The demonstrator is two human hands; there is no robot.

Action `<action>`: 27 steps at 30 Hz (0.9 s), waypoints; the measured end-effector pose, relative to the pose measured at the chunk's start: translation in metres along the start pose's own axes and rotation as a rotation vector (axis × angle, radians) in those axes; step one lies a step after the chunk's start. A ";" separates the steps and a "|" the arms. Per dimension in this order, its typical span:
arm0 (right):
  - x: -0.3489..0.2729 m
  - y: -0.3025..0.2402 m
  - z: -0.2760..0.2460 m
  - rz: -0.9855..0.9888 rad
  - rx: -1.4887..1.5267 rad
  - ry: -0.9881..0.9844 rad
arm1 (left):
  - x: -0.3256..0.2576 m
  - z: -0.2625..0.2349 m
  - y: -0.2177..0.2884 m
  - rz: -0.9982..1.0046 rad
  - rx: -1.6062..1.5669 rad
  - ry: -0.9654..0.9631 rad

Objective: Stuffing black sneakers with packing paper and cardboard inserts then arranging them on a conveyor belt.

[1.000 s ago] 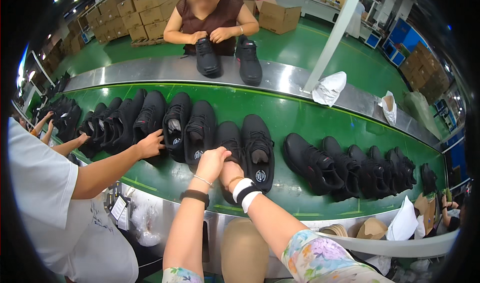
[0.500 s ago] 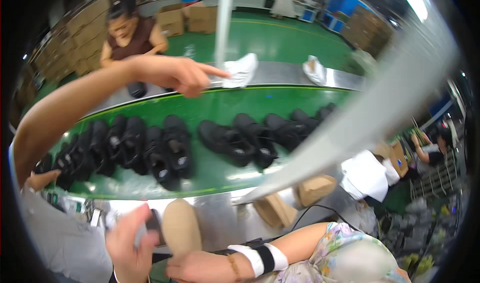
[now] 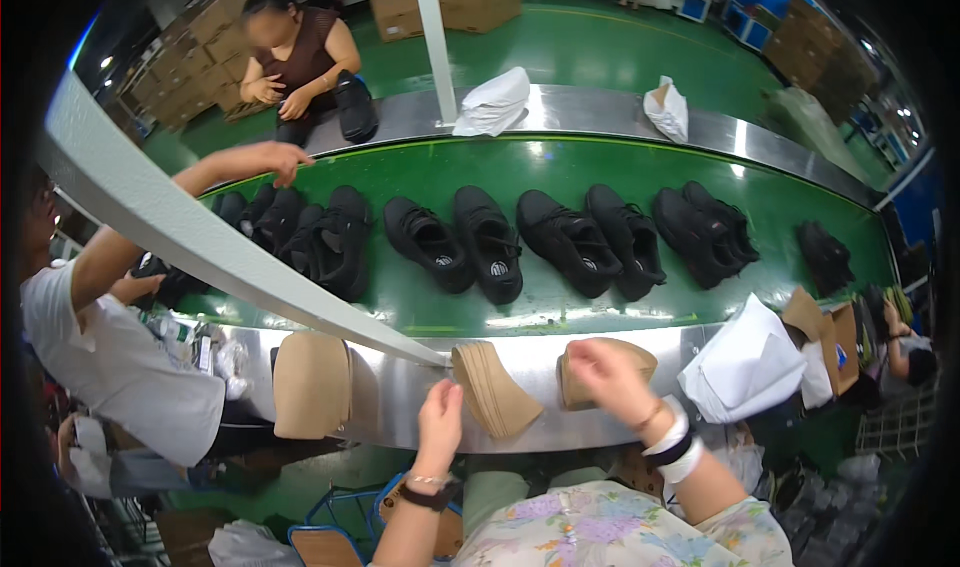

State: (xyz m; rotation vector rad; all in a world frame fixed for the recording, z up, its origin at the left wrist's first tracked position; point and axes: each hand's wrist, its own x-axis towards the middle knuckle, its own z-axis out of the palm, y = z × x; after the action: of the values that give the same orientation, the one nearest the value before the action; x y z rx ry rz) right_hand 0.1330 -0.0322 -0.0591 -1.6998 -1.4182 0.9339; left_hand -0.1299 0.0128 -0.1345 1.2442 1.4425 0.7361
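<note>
Tan insole stacks (image 3: 495, 392) are now getting both hands: left hand (image 3: 440, 422) resting open, right hand (image 3: 605, 372) gripping the neighbouring stack (image 3: 585, 387), shoes released.

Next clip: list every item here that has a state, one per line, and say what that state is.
left hand: open, fingers touching the tan insole stack leaning on the steel ledge
right hand: curled over a second insole stack
third insole stack: untouched
black shoes: in pairs on the green belt, soles down
white tissue paper: crumpled
cardboard box: open
</note>
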 end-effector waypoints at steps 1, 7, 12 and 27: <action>0.000 0.029 0.029 0.016 0.122 -0.025 | 0.011 0.021 -0.017 -0.029 -0.089 0.058; 0.045 0.058 0.136 -0.206 -0.043 0.021 | 0.020 0.065 -0.034 -0.166 -0.522 0.121; 0.062 0.062 0.152 -0.078 -0.184 -0.167 | 0.019 0.076 -0.019 -0.217 -0.851 0.097; 0.061 0.058 0.159 -0.038 -0.151 0.072 | 0.020 0.103 -0.015 -0.309 -0.962 0.499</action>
State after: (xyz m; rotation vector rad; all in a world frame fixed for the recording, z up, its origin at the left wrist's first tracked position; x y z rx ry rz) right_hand 0.0284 0.0323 -0.1905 -1.7912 -1.4996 0.7531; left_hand -0.0348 0.0100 -0.1820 0.0934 1.3285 1.3568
